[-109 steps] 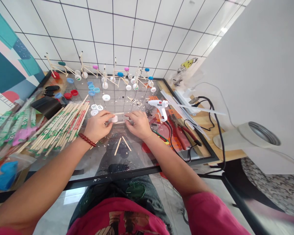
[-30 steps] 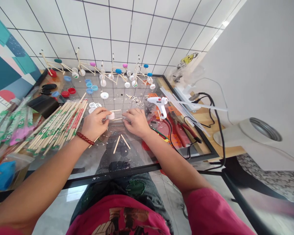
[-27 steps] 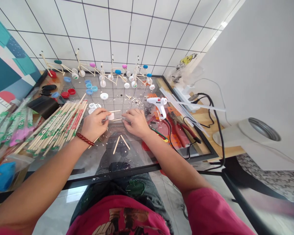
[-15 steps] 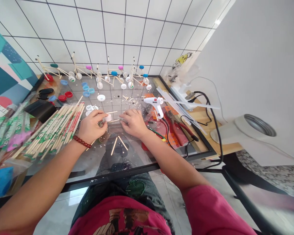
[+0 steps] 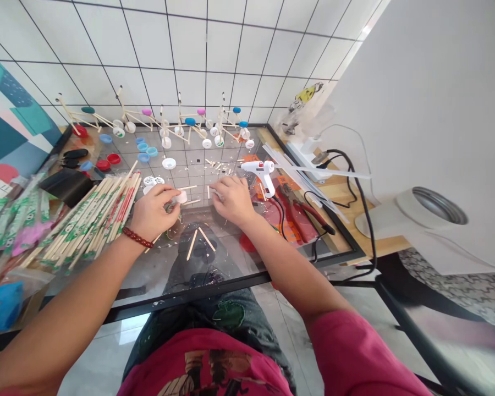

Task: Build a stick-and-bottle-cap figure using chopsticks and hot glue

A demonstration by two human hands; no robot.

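Between the thumb and fingers of my left hand (image 5: 157, 208) is a white bottle cap (image 5: 182, 197), held just above the glass tabletop (image 5: 226, 264). Two short wooden sticks (image 5: 188, 187) reach rightward beside the cap; whether they are joined to it I cannot tell. My right hand (image 5: 234, 199) is closed in a pinch, and a short pale stick (image 5: 208, 192) shows upright at its fingertips. Closer to my body, two cut chopstick pieces (image 5: 207, 239) lie in an open V. More white caps (image 5: 153, 181) sit beyond my left hand.
Small stick models with cap wheels (image 5: 190, 132) line the back. A white glue gun (image 5: 259, 171) and pliers (image 5: 309, 212) lie to the right. Wrapped chopsticks (image 5: 93, 220) are heaped at left, near blue caps (image 5: 144, 157) and red caps (image 5: 113, 159). A power strip (image 5: 305, 159) is at the right edge.
My right hand has shifted a little right and away from me, and a short pale stick now shows at its fingertips. My left hand keeps hold of the white cap in place.
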